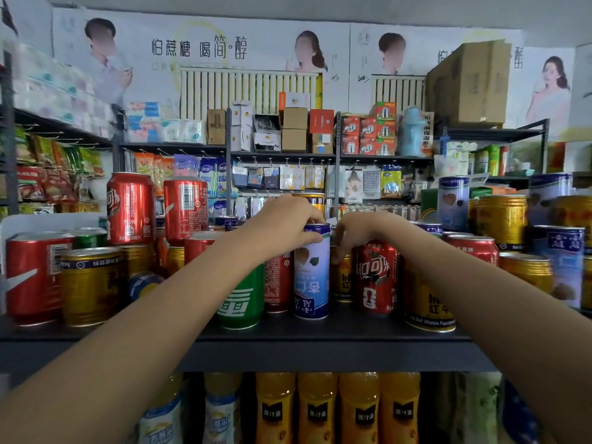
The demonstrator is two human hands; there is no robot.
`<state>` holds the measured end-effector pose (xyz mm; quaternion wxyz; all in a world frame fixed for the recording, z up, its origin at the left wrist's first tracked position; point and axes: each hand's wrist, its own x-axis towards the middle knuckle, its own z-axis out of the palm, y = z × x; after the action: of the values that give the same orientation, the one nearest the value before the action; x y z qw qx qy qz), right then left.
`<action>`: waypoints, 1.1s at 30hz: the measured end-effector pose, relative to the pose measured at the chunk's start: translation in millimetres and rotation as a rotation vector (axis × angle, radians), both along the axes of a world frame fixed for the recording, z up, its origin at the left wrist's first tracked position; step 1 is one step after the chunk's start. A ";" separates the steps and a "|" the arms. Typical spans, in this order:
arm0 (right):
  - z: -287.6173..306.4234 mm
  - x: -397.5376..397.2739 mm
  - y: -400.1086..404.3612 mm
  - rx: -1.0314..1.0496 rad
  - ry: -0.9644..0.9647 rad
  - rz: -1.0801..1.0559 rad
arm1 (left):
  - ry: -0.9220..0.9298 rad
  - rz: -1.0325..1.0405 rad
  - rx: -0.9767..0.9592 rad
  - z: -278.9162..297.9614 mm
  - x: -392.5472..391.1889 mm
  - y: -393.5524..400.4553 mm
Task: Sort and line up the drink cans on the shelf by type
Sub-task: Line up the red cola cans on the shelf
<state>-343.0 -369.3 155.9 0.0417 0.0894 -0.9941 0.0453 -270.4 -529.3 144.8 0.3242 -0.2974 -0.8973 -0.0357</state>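
At centre frame the left hand [285, 224] grips the top of the upright blue-and-white can [311, 274]. The right hand [354, 233], just right of it, curls over the red cola can [376, 277]. Both cans stand at the shelf [320, 341] front, long axes vertical.

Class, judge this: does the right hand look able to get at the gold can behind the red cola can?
Probably yes. The right hand is just above the gold can, which stands in the gap between the blue can and red cola can, its top uncovered.
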 end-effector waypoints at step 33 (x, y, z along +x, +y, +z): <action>33.4 28.2 -9.8 -1.033 0.236 0.381 | -0.211 0.148 0.177 -7.4 21.5 -56.4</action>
<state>-314.8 -379.0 189.3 0.1822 0.2399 -0.7975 0.5227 -248.9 -585.7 137.4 0.2549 -0.1950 -0.9392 -0.1218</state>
